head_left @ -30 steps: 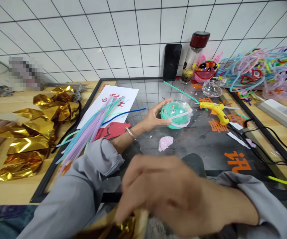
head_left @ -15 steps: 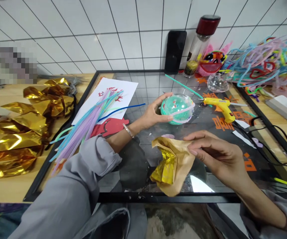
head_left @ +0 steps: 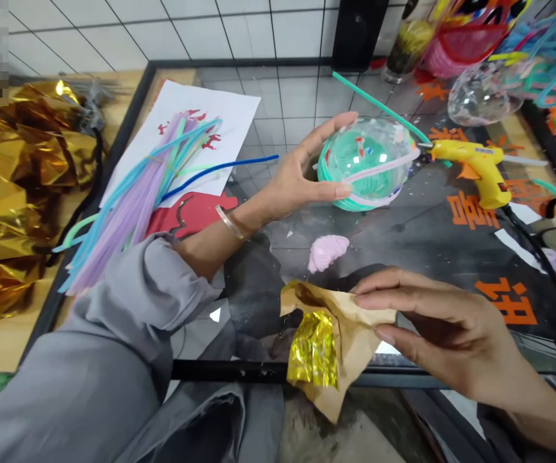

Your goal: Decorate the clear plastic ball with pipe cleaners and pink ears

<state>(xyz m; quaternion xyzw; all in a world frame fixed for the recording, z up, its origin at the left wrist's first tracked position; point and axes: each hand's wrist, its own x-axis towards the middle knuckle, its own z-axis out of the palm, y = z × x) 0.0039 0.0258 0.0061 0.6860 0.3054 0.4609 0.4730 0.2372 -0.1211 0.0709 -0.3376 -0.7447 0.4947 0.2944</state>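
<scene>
Here, nearer than the mint-ringed clear plastic ball (head_left: 365,164), the right hand (head_left: 444,328) pinches crumpled gold-foiled brown paper (head_left: 326,347). The left hand (head_left: 297,175), fingers spread, clasps the ball; rightward of it, orange Chinese characters (head_left: 474,211) include 喜, below a yellow glue gun (head_left: 475,161).

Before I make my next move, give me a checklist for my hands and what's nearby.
1. Left hand on the ball: ok, holding its side.
2. Right hand on the brown paper: ok, pinching it at one side.
3. Gold foil stuck to the paper: cannot tell, it lies against it.
4. Space between paper and ball clear: not ok, a pink lump lies there.
5. Glue gun clear of both hands: ok, it lies right of the ball.
</scene>
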